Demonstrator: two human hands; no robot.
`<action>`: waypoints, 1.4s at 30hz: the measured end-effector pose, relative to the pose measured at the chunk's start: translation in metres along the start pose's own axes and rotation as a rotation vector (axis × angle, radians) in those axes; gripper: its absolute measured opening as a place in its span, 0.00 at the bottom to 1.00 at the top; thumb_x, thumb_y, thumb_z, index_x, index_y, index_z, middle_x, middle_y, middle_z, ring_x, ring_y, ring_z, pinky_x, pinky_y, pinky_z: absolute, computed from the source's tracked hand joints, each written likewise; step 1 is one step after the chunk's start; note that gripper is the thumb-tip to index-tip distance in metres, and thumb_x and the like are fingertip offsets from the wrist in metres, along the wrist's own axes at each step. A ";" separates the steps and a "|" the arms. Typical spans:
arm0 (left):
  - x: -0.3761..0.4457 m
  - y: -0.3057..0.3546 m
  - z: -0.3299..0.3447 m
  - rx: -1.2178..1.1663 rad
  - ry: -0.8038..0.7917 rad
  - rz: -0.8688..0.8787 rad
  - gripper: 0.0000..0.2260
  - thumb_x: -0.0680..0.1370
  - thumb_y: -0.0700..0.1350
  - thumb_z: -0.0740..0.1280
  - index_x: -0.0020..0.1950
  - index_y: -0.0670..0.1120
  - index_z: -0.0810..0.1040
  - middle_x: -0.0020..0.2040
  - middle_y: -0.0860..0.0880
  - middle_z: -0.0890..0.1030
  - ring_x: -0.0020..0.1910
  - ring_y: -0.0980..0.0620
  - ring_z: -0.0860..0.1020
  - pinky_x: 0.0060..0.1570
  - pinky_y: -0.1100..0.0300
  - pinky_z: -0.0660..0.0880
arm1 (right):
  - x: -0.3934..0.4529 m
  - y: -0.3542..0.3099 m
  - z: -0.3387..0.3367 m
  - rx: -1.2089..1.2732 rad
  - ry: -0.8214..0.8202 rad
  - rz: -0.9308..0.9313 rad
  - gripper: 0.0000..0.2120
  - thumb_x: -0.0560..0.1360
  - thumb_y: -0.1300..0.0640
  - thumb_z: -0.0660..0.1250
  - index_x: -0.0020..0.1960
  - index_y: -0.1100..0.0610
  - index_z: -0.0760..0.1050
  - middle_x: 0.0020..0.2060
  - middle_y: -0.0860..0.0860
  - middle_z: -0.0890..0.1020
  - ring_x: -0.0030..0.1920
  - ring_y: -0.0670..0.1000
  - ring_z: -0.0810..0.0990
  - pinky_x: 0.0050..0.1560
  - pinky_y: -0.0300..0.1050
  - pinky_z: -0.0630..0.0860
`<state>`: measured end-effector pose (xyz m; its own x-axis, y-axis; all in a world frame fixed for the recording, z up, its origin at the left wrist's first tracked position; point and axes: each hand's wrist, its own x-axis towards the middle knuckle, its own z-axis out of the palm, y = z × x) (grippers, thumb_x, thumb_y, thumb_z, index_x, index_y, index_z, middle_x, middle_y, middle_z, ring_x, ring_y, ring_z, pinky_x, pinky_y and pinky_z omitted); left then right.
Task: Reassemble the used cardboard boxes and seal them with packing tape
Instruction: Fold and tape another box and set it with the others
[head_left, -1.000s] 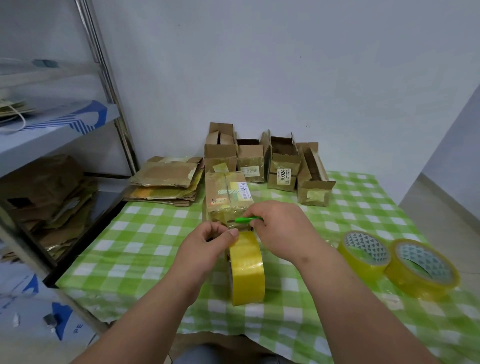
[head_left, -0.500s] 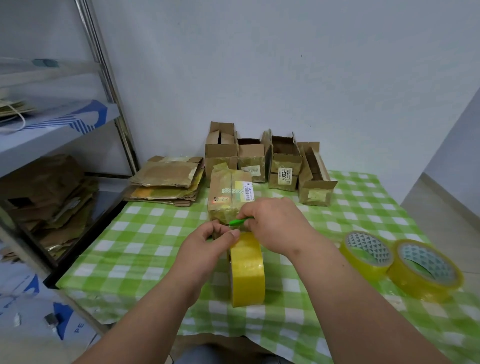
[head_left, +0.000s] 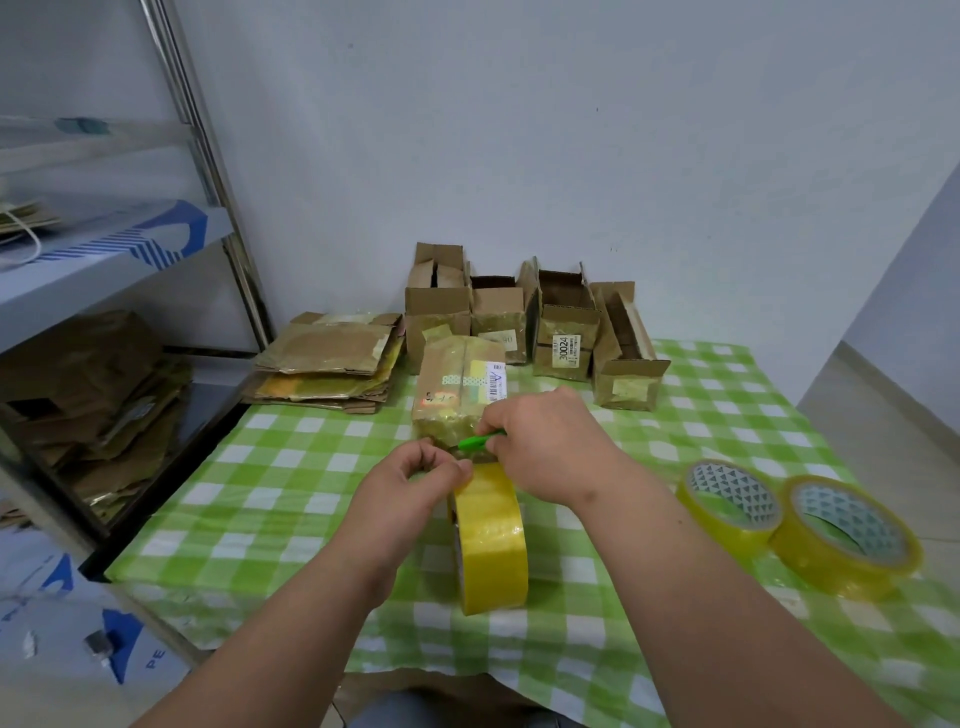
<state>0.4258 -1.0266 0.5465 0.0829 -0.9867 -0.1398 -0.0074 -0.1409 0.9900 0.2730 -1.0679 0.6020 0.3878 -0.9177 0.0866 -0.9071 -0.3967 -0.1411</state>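
A plain packing or store room: a metal shelf rack (head_left: 218, 197) on the left holds flattened cardboard (head_left: 98, 395), and a table (head_left: 291, 467) in green checked cloth carries used boxes (head_left: 563, 327) against the bare far wall (head_left: 519, 130).

- Your left hand (head_left: 410, 480) and right hand (head_left: 545, 447) are bare, no gloves or rings.
- Forearms bare too, no sleeves showing.
- Bluish-grey trousers (head_left: 415, 709) near bottom edge.

A white label (head_left: 564, 349) on one open cardboard box (head_left: 565, 332) reads "30024". The neighbouring box's label (head_left: 497, 339) shows only "90".
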 end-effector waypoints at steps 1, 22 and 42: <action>0.000 0.000 -0.001 0.000 -0.003 -0.004 0.10 0.75 0.44 0.72 0.49 0.38 0.79 0.38 0.65 0.80 0.46 0.69 0.74 0.50 0.61 0.68 | 0.000 0.001 0.000 -0.002 0.000 -0.001 0.10 0.81 0.54 0.61 0.59 0.48 0.78 0.52 0.49 0.83 0.55 0.53 0.78 0.65 0.53 0.64; 0.004 0.007 -0.005 0.079 -0.023 -0.041 0.03 0.74 0.44 0.71 0.42 0.46 0.78 0.40 0.54 0.80 0.45 0.53 0.76 0.47 0.56 0.69 | 0.000 0.022 0.004 0.066 -0.009 0.002 0.08 0.81 0.54 0.62 0.56 0.46 0.78 0.45 0.44 0.80 0.48 0.50 0.74 0.61 0.49 0.57; 0.007 0.003 -0.005 0.022 -0.020 -0.060 0.08 0.75 0.43 0.70 0.49 0.40 0.77 0.52 0.57 0.80 0.57 0.48 0.76 0.64 0.46 0.70 | -0.019 0.034 0.007 -0.026 0.088 0.087 0.09 0.80 0.55 0.60 0.55 0.46 0.77 0.46 0.45 0.82 0.46 0.50 0.77 0.62 0.50 0.58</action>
<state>0.4309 -1.0333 0.5483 0.0638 -0.9779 -0.1992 -0.0247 -0.2011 0.9793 0.2364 -1.0641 0.5888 0.2926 -0.9425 0.1615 -0.9410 -0.3138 -0.1265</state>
